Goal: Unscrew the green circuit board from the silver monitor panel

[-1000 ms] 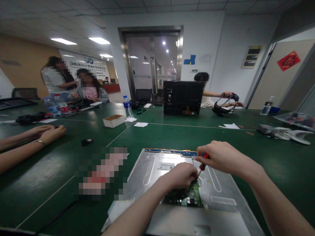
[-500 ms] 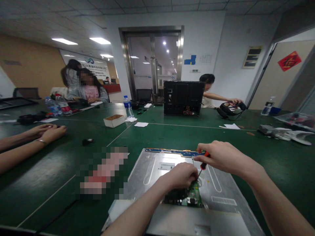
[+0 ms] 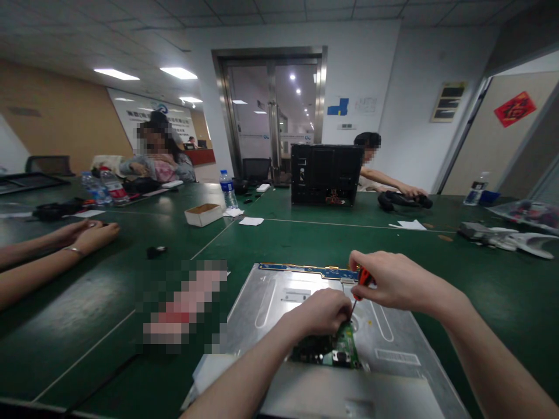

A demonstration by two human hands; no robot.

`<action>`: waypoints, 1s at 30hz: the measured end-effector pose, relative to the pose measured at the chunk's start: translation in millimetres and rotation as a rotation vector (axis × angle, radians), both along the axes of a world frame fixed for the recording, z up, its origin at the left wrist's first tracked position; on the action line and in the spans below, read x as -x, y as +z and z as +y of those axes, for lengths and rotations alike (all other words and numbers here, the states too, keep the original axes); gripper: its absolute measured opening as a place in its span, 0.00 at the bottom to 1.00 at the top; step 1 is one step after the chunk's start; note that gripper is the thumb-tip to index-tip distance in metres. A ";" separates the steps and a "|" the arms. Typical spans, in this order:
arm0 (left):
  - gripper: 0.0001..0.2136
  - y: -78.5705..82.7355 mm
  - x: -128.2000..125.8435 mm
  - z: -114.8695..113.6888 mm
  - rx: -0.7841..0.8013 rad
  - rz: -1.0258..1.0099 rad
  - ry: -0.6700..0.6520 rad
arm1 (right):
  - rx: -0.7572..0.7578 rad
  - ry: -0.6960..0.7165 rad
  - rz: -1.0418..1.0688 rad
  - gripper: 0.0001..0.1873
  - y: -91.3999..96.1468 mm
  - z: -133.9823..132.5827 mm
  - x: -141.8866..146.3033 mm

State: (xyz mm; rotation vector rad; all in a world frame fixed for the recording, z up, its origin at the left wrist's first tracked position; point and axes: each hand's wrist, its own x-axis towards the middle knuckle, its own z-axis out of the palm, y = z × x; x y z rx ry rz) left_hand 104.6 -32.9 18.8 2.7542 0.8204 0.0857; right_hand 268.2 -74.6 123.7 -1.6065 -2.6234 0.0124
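My right hand point(image 3: 391, 279) is closed round the red and black handle of a screwdriver point(image 3: 363, 282), whose shaft slants down to the left. The tip goes out of sight behind the fingers of my left hand point(image 3: 325, 311). Those fingers are pinched together just above a green circuit board point(image 3: 347, 349); what they hold, if anything, is hidden. The board sits on a flat silver metal panel point(image 3: 384, 326), which looks like the back of a display. Along the panel's far edge runs a narrow blue circuit strip point(image 3: 301, 269).
A black computer case point(image 3: 325, 174) stands across the green table point(image 3: 279, 238). Left of it are a small open box point(image 3: 204, 215) and a water bottle point(image 3: 227, 189). Another person's hands point(image 3: 94, 234) rest at the left. White plastic parts point(image 3: 506, 237) lie at the right.
My right hand has shifted its grip and turned slightly on the screwdriver handle. My left hand stays put. Across the table, a person's hand has lowered the black headset-like thing onto the table.
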 end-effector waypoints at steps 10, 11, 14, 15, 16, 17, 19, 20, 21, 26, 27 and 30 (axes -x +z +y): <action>0.06 -3.5 1.1 -0.1 -0.031 -0.041 -0.024 | -0.033 -0.081 -0.085 0.10 -0.6 3.1 0.8; 0.06 -3.6 1.1 -0.2 -0.030 -0.042 -0.024 | -0.029 -0.066 -0.070 0.08 -0.6 2.5 0.9; 0.06 -3.4 1.0 -0.4 -0.032 -0.043 -0.023 | -0.006 -0.021 -0.020 0.07 0.1 0.3 1.3; 0.06 -3.4 1.0 -0.5 -0.034 -0.044 -0.022 | -0.001 -0.010 -0.012 0.07 0.4 -0.3 1.3; 0.06 -3.4 1.0 -0.5 -0.036 -0.047 -0.021 | 0.001 -0.001 -0.009 0.07 0.7 -0.6 1.3; 0.06 -3.4 1.0 -0.6 -0.037 -0.050 -0.022 | 0.002 0.005 -0.011 0.07 0.9 -0.7 1.2; 0.06 -3.2 1.0 -0.5 -0.036 -0.057 -0.031 | -0.003 0.000 -0.025 0.07 0.7 -0.1 0.7; 0.06 -3.1 1.1 -0.4 -0.035 -0.061 -0.037 | -0.008 -0.006 -0.032 0.08 0.3 0.6 0.3; 0.06 -3.0 1.1 -0.3 -0.036 -0.066 -0.043 | -0.015 -0.014 -0.038 0.09 -0.3 1.3 -0.1; 0.04 -3.8 1.0 1.1 -0.053 -0.066 -0.057 | -0.044 -0.026 -0.047 0.08 -3.1 3.4 -0.6; 0.04 -4.4 1.0 1.4 -0.057 -0.066 -0.058 | -0.048 -0.023 -0.047 0.07 -3.2 3.1 -0.3; 0.04 -6.2 0.9 2.0 -0.065 -0.070 -0.063 | -0.037 -0.004 -0.034 0.07 -2.4 1.1 0.7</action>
